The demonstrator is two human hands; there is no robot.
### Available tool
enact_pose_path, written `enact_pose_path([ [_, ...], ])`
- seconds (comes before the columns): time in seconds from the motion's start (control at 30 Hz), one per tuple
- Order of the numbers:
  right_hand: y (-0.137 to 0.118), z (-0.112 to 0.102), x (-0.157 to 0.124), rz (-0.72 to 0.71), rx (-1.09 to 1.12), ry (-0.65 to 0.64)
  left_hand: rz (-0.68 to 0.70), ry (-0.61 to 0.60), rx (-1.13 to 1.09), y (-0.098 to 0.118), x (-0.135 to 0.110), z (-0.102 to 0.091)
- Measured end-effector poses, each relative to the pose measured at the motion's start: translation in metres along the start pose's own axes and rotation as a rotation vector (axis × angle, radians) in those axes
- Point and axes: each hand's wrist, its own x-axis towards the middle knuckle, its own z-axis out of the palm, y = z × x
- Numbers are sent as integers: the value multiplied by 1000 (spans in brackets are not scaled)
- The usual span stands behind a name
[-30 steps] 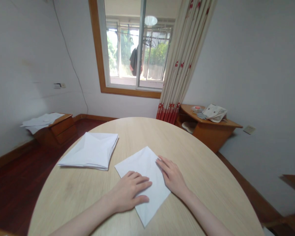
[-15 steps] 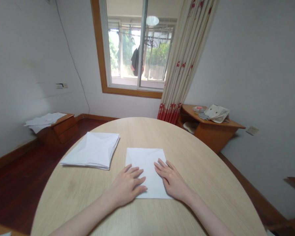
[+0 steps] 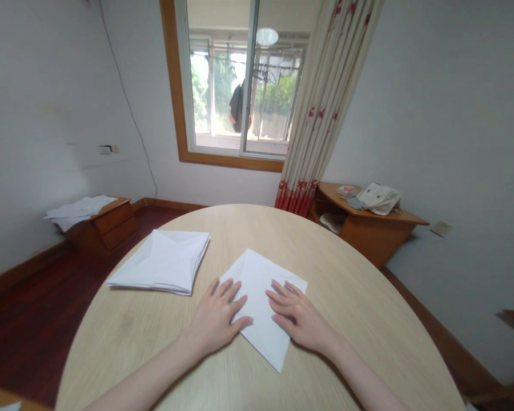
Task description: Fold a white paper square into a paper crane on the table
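A white sheet of paper lies flat on the round wooden table, turned at an angle with one corner toward me. Across its left edge rests my left hand, open, palm down with fingers apart. My right hand is open too, its spread fingers lying on the paper's right side. Both palms are hidden from view. To the left of my hands sits a stack of folded white paper, untouched.
A low drawer cabinet with loose papers on top stands at the left wall. Behind the table on the right is a wooden corner desk holding a cloth bag. A patterned curtain hangs beside the window.
The sheet has turned clockwise under my hands, from square-on to slanted. My left hand has shifted slightly left and up. The stack stays where it was.
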Motion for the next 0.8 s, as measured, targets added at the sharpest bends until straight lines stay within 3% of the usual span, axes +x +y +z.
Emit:
enact_pose_path([
  [0.53, -10, -14, -1, 60, 45, -223, 18, -138, -5, -4, 2, -8],
  [0.8, -22, -12, -5, 169, -23, -217, -14, 19, -118, -11, 3, 1],
])
